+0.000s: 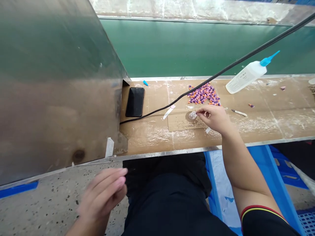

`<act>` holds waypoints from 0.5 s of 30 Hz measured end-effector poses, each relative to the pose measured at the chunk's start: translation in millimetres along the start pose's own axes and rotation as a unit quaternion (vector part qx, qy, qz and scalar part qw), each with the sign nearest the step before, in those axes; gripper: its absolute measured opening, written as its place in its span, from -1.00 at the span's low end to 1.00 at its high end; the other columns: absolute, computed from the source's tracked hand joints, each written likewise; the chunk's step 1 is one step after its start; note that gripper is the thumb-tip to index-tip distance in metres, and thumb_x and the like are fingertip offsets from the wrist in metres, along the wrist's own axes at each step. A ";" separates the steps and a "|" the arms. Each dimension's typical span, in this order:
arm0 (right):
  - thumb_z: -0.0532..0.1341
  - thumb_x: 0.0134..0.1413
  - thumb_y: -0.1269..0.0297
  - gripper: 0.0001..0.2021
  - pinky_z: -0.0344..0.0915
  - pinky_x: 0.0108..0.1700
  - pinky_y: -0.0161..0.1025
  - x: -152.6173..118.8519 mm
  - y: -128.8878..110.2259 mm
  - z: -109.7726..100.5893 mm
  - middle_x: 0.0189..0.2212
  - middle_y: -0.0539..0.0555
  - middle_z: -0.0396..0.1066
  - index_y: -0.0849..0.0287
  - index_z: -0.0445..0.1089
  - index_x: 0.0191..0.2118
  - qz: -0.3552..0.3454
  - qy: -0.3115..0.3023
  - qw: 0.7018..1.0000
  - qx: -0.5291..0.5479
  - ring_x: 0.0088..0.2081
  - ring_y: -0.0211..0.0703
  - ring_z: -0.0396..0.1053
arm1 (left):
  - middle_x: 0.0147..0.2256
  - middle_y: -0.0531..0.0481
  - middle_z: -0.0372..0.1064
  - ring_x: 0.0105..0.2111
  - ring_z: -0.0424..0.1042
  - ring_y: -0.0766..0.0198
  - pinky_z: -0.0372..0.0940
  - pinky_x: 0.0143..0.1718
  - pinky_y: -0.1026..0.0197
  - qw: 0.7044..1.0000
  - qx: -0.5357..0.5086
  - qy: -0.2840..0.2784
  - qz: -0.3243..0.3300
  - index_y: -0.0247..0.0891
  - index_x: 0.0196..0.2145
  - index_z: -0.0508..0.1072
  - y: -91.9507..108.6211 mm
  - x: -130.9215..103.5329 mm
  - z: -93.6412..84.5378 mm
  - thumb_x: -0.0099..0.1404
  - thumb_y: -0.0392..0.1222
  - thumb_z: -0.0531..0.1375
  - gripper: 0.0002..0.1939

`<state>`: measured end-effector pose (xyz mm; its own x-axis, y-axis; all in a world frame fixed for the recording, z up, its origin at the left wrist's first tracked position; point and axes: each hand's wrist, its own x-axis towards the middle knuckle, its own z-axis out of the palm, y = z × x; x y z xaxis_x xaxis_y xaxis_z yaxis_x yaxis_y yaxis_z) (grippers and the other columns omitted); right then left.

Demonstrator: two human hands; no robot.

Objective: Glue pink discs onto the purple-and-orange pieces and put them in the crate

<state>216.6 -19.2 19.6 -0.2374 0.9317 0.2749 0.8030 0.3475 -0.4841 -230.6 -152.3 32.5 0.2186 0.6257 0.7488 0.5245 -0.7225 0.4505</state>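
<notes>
My right hand (213,118) is pinched at a small whitish, glossy blob (192,115) on a flat cardboard piece (178,124). A speck of purple shows at its fingertips; most of the piece is hidden by the fingers. Just behind that hand lies a pile of small purple, orange and white pieces (203,94). My left hand (104,193) hangs in front of the bench edge, over the floor, somewhat blurred. Its fingers are closed together, and I cannot make out what they hold, if anything.
A black cable (216,74) runs slantwise across the bench. A phone (135,102), a blue cap (145,83), a white strip (168,112) and a small knife (239,113) lie around. A clear bottle with blue nozzle (246,78) leans at right. A metal panel (56,98) stands left.
</notes>
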 end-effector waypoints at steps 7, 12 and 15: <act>0.26 0.30 0.35 -0.86 0.43 -0.23 -0.18 -2.4 3.7 5.7 -0.33 0.09 0.63 0.10 0.60 -0.23 -0.023 -0.006 0.999 -0.036 -0.42 -0.12 0.47 | -0.26 -0.04 0.69 -0.33 0.69 0.24 0.62 -0.28 0.25 0.962 -0.270 -0.029 -0.040 -0.20 0.02 0.62 20.3 42.4 111.8 0.47 -0.42 0.26 -0.75; 0.28 0.30 0.36 -0.88 0.46 -0.18 -0.14 -1.9 4.3 9.2 -0.29 0.11 0.64 0.11 0.59 -0.24 -0.027 0.006 0.998 -0.052 -0.31 -0.05 0.54 | -0.34 -0.09 0.68 -0.41 0.65 0.26 0.56 -0.36 0.30 0.833 -0.446 -0.047 -0.325 -0.19 -0.24 0.75 31.6 72.3 171.1 0.40 -0.19 0.41 -0.92; 0.26 0.36 0.35 -0.87 0.48 -0.17 -0.14 -5.9 -2.5 4.2 -0.28 0.10 0.64 0.11 0.57 -0.24 -0.033 0.046 0.997 -0.058 -0.29 -0.06 0.56 | -0.34 -0.13 0.68 -0.40 0.62 0.28 0.54 -0.33 0.31 0.731 -0.511 -0.052 -0.449 -0.20 -0.31 0.76 28.9 93.8 202.3 0.21 -0.02 0.54 -0.79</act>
<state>213.7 -25.1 15.7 -0.2450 0.8914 0.3813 0.8464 0.3885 -0.3642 -28.5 -55.0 17.4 0.2530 0.9633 -0.0895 -0.3814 0.1844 0.9059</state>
